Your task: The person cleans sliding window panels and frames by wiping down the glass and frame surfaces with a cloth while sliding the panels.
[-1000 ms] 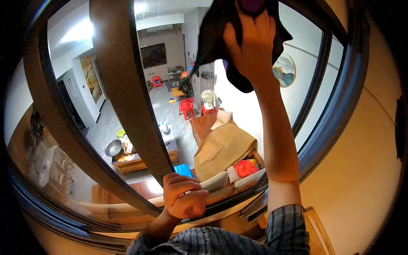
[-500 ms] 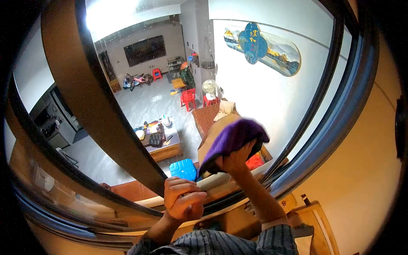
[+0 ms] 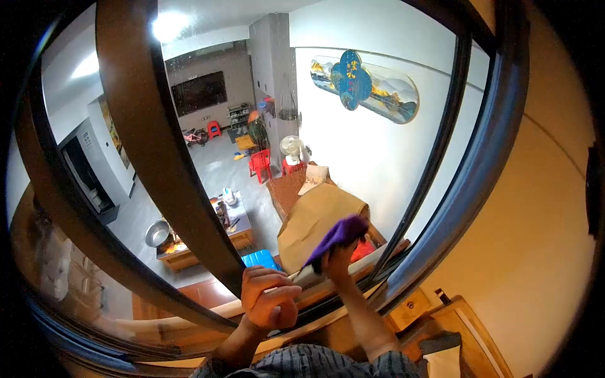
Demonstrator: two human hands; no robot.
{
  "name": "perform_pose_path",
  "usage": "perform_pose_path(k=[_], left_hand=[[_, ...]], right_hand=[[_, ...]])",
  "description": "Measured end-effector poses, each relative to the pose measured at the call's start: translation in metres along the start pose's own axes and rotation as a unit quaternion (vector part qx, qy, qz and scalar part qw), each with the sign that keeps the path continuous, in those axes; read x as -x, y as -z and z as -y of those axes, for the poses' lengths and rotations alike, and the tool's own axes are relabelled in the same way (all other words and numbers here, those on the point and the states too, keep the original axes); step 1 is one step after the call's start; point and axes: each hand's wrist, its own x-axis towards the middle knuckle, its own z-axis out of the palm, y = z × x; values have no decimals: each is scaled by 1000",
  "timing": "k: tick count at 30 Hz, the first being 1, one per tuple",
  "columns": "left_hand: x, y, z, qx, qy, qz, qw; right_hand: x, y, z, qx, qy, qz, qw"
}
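A purple and black cloth (image 3: 340,235) is bunched in my right hand (image 3: 339,263), low in front of the window pane, near the lower right part of the frame. My left hand (image 3: 270,297) has its fingers curled against the foot of the dark upright window frame (image 3: 179,164); it seems to grip the frame edge, with the thumb bent on the near side. Water drops or specks show on the glass.
Through the window, a lower room holds a brown-covered sofa (image 3: 315,220), a blue stool (image 3: 261,259), a low table (image 3: 241,238), a metal basin (image 3: 157,233), a red chair (image 3: 259,165) and a fan (image 3: 292,146). Wooden furniture (image 3: 469,327) stands at the lower right, inside.
My right hand has come down from the upper pane with the cloth, which is now more bunched. My left hand has stayed at the frame. The view has shifted slightly.
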Motion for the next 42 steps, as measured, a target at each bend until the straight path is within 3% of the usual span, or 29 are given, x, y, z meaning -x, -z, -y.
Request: perform_pose_path(k=[2, 3, 4, 5, 11, 13, 14, 16, 17, 19, 20, 21, 27, 29, 32, 37, 42], left_hand=[[-4, 8, -6, 12, -7, 1, 1000], [-5, 12, -7, 18, -11, 2, 1000], [-4, 16, -7, 17, -22, 6, 1000], [-4, 19, -6, 14, -33, 11, 999], [-6, 25, 2, 17, -33, -5, 999], [-9, 20, 2, 7, -21, -11, 1000], [-10, 15, -2, 3, -9, -17, 1000], [-11, 4, 0, -1, -5, -6, 1000], [-11, -1, 7, -3, -16, 8, 1000], [-12, -16, 14, -1, -21, 21, 1000], [-12, -25, 15, 4, -16, 22, 1000], [-11, -31, 17, 11, -10, 23, 1000], [-17, -93, 5, 22, 29, 8, 999], [-14, -100, 5, 39, 39, 53, 997], [-30, -113, -2, 64, 60, 147, 985], [-22, -157, 4, 89, 72, 269, 956], [7, -189, 12, 38, 76, 354, 931]], right_hand=[[-85, 14, 14, 31, -4, -63, 998], [-134, 28, 24, 68, 40, -94, 992], [-167, 24, -10, 109, 44, -108, 987], [-231, 57, 57, 104, 35, -125, 986], [-426, 107, 140, 43, 287, -256, 922], [-443, 114, 166, 70, 230, -246, 939], [-442, 118, 174, 30, 205, -246, 947], [-433, 111, 158, 211, 277, -324, 880], [-430, 109, 152, 91, 240, -321, 912], [-410, 107, 126, 136, 166, -262, 941], [-401, 99, 107, 64, 176, -286, 940], [-383, 97, 95, 101, 130, -235, 958], [-263, 76, 15, 78, 41, -182, 979], [-217, 57, -9, 40, 33, -194, 980], [-130, 32, -36, -5, -64, -110, 992], [-4, 17, -46, -29, -147, -9, 989], [28, 24, -42, -25, -159, 34, 986]])
